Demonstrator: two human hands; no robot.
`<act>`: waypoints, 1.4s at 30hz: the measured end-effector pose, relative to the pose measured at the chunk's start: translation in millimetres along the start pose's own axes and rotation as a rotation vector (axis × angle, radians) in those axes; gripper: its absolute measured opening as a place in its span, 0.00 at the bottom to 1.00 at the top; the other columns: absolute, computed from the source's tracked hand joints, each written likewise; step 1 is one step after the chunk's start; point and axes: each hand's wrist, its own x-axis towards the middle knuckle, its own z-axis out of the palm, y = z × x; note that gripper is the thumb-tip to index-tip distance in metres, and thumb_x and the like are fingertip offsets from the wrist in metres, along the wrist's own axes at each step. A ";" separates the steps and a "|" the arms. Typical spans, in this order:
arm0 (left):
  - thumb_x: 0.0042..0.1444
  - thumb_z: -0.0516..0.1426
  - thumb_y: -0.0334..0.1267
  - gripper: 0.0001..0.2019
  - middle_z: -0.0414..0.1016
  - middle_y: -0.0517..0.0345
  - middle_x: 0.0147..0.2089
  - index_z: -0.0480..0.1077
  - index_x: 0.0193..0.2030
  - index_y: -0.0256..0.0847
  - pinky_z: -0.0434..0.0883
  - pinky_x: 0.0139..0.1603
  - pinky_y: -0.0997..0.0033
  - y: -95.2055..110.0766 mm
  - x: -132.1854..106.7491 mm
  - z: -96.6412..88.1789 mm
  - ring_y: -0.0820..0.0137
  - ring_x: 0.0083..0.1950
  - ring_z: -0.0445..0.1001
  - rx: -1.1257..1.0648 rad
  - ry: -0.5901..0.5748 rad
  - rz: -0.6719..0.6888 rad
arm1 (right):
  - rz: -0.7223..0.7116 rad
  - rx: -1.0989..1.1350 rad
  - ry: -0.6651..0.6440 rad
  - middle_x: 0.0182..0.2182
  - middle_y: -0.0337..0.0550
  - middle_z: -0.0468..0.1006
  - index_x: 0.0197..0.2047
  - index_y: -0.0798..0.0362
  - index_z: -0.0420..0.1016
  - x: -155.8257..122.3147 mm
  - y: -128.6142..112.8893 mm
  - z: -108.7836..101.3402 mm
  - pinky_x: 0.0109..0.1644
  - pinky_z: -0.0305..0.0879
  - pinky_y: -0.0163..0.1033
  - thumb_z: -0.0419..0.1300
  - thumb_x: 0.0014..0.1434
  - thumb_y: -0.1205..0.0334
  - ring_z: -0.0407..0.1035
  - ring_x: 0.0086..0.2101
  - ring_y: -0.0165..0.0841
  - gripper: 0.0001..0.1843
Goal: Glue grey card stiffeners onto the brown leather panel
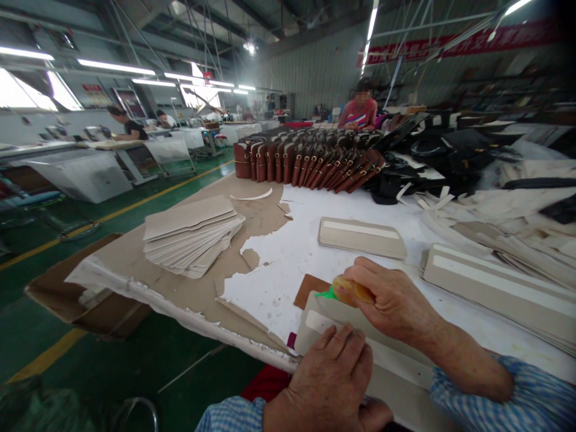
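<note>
My right hand (390,300) is closed around a small amber glue bottle (353,290) with a green tip (327,294), held over the left end of a beige card panel (321,312) that has a white strip. My left hand (330,379) lies flat on the near edge of that same panel, fingers stretched out. A brown piece (309,287) peeks out beneath the panel. Both sleeves are blue-striped.
A fanned stack of beige panels (193,237) lies at left on torn brown paper. More panels (361,236) and a long stack (495,288) lie ahead and right. Brown leather bags (310,162) stand in rows beyond. A person in red (359,111) sits far off; a cardboard box (85,300) sits on the green floor.
</note>
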 end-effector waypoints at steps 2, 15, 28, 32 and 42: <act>0.72 0.50 0.59 0.32 0.74 0.44 0.69 0.68 0.68 0.32 0.59 0.78 0.57 -0.3 0.3 0.1 0.55 0.71 0.69 0.002 0.008 -0.004 | 0.008 0.014 -0.016 0.30 0.35 0.67 0.36 0.49 0.66 1.4 0.1 -1.4 0.29 0.55 0.37 0.54 0.76 0.58 0.67 0.26 0.30 0.13; 0.73 0.49 0.60 0.33 0.73 0.45 0.70 0.68 0.68 0.32 0.59 0.78 0.57 -2.0 2.4 -4.0 0.54 0.72 0.69 -0.005 -0.012 -0.007 | 0.091 0.015 -0.091 0.31 0.36 0.72 0.36 0.49 0.70 -2.1 4.3 -13.7 0.30 0.54 0.39 0.55 0.72 0.60 0.70 0.26 0.32 0.11; 0.73 0.51 0.59 0.31 0.74 0.45 0.70 0.70 0.67 0.33 0.60 0.77 0.57 -0.7 4.0 -5.5 0.55 0.72 0.69 -0.037 -0.017 -0.014 | 0.223 0.042 -0.107 0.30 0.38 0.75 0.36 0.48 0.71 -16.9 12.8 -28.3 0.31 0.59 0.38 0.56 0.71 0.53 0.69 0.26 0.33 0.12; 0.73 0.51 0.58 0.31 0.74 0.46 0.70 0.70 0.67 0.33 0.59 0.77 0.57 -1.0 4.8 -6.0 0.55 0.72 0.69 -0.040 -0.020 -0.019 | 0.261 0.035 -0.123 0.29 0.38 0.75 0.35 0.47 0.70 -21.4 13.8 -32.8 0.30 0.59 0.38 0.56 0.71 0.53 0.68 0.26 0.33 0.13; 0.73 0.53 0.58 0.30 0.73 0.47 0.70 0.70 0.67 0.34 0.60 0.77 0.57 -0.3 5.0 -9.1 0.56 0.73 0.68 -0.057 -0.019 -0.029 | 0.369 0.092 -0.137 0.24 0.37 0.73 0.31 0.47 0.70 -30.2 14.2 -50.0 0.27 0.56 0.38 0.57 0.70 0.49 0.66 0.23 0.33 0.16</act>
